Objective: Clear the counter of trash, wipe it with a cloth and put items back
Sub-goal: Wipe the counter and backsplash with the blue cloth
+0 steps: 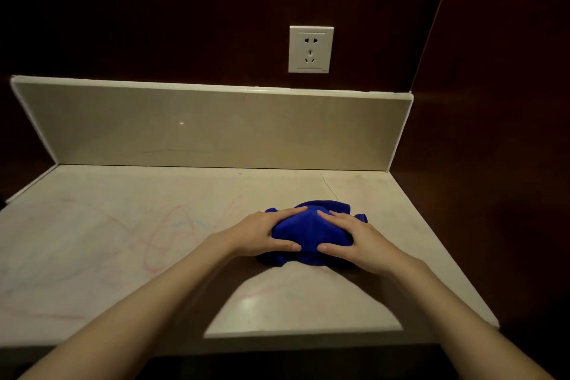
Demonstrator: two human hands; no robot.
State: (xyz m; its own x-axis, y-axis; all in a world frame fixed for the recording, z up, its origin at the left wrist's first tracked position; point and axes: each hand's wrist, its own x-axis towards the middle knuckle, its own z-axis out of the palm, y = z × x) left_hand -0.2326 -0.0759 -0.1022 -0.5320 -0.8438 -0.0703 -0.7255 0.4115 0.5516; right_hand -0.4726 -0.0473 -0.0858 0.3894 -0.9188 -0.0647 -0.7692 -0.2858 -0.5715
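A bunched blue cloth (310, 227) lies on the pale stone counter (123, 225), right of centre. My left hand (263, 233) grips its left side, fingers over the top and thumb at the front. My right hand (354, 239) grips its right side the same way. Both hands press the cloth against the counter. Faint red and blue scribble marks (172, 225) cover the counter to the left of the cloth.
A beige backsplash (216, 129) runs along the back of the counter. A white wall socket (311, 49) sits above it on the dark wall. A dark side wall (493, 163) borders the counter's right edge. The front edge (302, 335) is near my forearms.
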